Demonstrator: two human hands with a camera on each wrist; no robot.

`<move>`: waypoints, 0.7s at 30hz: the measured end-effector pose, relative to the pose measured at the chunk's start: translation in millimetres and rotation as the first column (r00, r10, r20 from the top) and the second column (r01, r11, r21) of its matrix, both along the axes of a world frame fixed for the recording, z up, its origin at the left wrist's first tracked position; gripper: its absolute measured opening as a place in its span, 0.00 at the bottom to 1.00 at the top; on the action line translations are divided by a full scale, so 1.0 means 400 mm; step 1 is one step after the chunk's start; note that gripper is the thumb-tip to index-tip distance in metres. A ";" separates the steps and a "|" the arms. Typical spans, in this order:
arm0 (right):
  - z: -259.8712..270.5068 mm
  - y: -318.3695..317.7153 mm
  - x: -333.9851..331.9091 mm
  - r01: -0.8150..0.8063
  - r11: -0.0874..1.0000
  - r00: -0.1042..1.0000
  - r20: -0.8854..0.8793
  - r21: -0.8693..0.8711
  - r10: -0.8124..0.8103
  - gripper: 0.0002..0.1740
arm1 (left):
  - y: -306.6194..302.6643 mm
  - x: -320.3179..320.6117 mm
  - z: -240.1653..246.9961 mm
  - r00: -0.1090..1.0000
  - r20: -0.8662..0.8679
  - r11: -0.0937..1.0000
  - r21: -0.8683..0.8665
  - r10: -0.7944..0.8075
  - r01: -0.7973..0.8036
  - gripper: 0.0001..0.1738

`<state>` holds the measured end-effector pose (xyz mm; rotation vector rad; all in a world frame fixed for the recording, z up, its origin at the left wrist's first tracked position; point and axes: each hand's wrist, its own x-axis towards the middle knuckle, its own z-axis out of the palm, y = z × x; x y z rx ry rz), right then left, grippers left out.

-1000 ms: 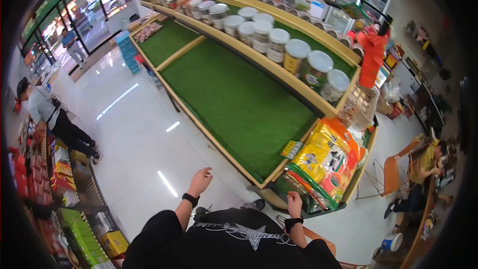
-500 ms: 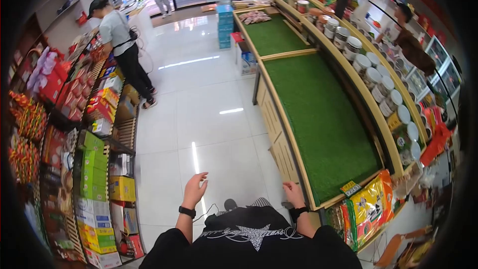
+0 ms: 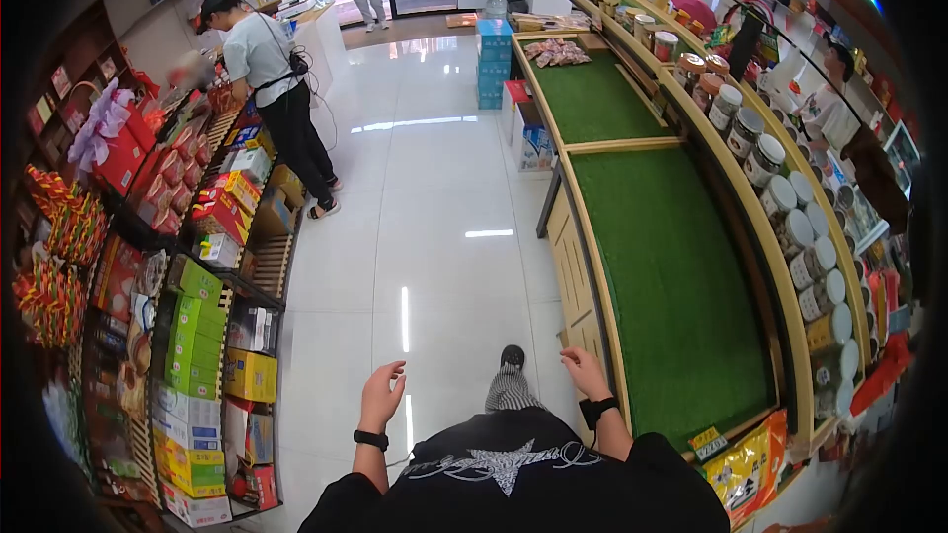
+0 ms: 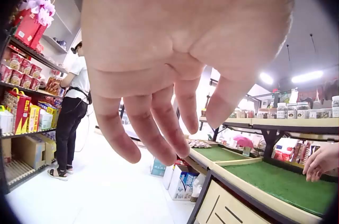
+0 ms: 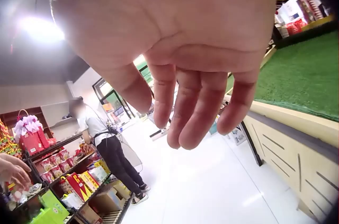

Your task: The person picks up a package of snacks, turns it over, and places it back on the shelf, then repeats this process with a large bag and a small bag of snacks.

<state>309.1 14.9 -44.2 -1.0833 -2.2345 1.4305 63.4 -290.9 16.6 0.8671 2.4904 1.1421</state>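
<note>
My left hand [image 3: 381,397] hangs over the white floor in the head view, fingers loose, holding nothing. Palm and relaxed fingers of the left hand [image 4: 180,60] fill the upper part of the left wrist view. My right hand [image 3: 587,375] is empty too, beside the wooden edge of the green-lined display stand [image 3: 671,266]. In the right wrist view the fingers of the right hand [image 5: 175,49] droop, slightly bent, with nothing between them. A yellow and orange bag [image 3: 746,469] lies at the stand's near end, to the right of the right hand.
Shelves with green boxes [image 3: 197,326] line the left side, where a person in a light shirt [image 3: 262,59] stands. The tiled floor [image 3: 434,207] runs between shelves and stand. Lidded jars [image 3: 780,197] fill the raised ledge; blue boxes [image 3: 494,64] are stacked farther off.
The head view has turned left and moved forward along the aisle, so the stand now lies on the right. A foot and striped trouser leg have come forward. Both hands remain empty.
</note>
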 end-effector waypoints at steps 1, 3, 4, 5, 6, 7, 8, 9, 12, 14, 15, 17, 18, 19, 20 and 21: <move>0.000 0.034 -0.015 -0.004 1.000 1.000 -0.004 0.001 0.004 0.10 | 0.049 -0.022 0.012 0.999 -0.033 1.000 0.009 -0.016 0.016 0.15; 0.016 0.111 -0.040 0.023 1.000 1.000 -0.001 0.020 -0.023 0.10 | 0.139 -0.045 0.034 0.997 -0.074 0.999 0.017 -0.029 0.030 0.15; 0.020 0.151 -0.051 0.026 0.999 1.000 -0.016 0.020 -0.026 0.10 | 0.186 -0.064 0.045 0.998 -0.059 0.999 0.037 -0.019 0.022 0.15; 0.023 0.197 -0.062 0.053 0.997 0.998 -0.035 0.056 -0.051 0.10 | 0.237 -0.088 0.054 0.999 -0.048 0.998 0.062 -0.013 0.016 0.15; 0.034 0.244 -0.077 0.081 0.992 0.996 -0.054 0.094 -0.076 0.10 | 0.289 -0.111 0.060 1.000 -0.014 0.993 0.122 -0.001 0.002 0.16; 0.044 0.292 -0.092 0.086 0.991 0.995 -0.067 0.101 -0.079 0.10 | 0.340 -0.131 0.065 1.000 -0.027 0.992 0.130 -0.004 0.008 0.16; 0.053 0.336 -0.101 0.135 0.984 0.990 -0.058 0.117 -0.129 0.10 | 0.390 -0.147 0.068 0.998 -0.054 0.990 0.136 -0.019 0.026 0.16; 0.064 0.372 -0.104 0.182 0.975 0.983 -0.041 0.131 -0.178 0.10 | 0.435 -0.155 0.079 0.997 -0.074 0.989 0.139 -0.033 0.043 0.16; 0.077 0.458 -0.119 0.175 0.978 0.985 -0.010 0.117 -0.175 0.10 | 0.542 -0.173 0.112 0.983 -0.132 0.981 0.129 -0.126 0.143 0.16; 0.072 0.495 -0.122 0.155 0.983 0.988 -0.013 0.098 -0.154 0.11 | 0.583 -0.179 0.116 0.988 -0.092 0.985 0.111 -0.125 0.135 0.16; 0.072 0.505 -0.127 0.157 0.984 0.988 -0.021 0.088 -0.156 0.11 | 0.601 -0.184 0.112 0.990 -0.067 0.987 0.101 -0.121 0.128 0.16; 0.070 0.516 -0.136 0.178 0.982 0.984 -0.019 0.061 -0.177 0.11 | 0.623 -0.197 0.072 0.992 -0.021 0.988 0.088 -0.127 0.128 0.16; 0.052 0.520 -0.140 0.196 0.980 0.980 -0.036 0.043 -0.195 0.11 | 0.633 -0.203 0.062 0.991 -0.015 0.990 0.040 -0.135 0.135 0.16; 0.043 0.520 -0.148 0.228 0.973 0.974 0.001 -0.031 -0.228 0.11 | 0.645 -0.209 0.054 0.989 -0.010 0.989 -0.012 -0.144 0.144 0.16; 0.025 0.519 -0.155 0.245 0.967 0.969 -0.027 -0.069 -0.247 0.10 | 0.660 -0.218 0.049 0.986 0.003 0.986 -0.029 -0.165 0.165 0.17; 0.009 0.514 -0.161 0.262 0.959 0.962 -0.055 -0.107 -0.268 0.10 | 0.677 -0.229 0.046 0.985 0.010 0.984 -0.036 -0.174 0.174 0.17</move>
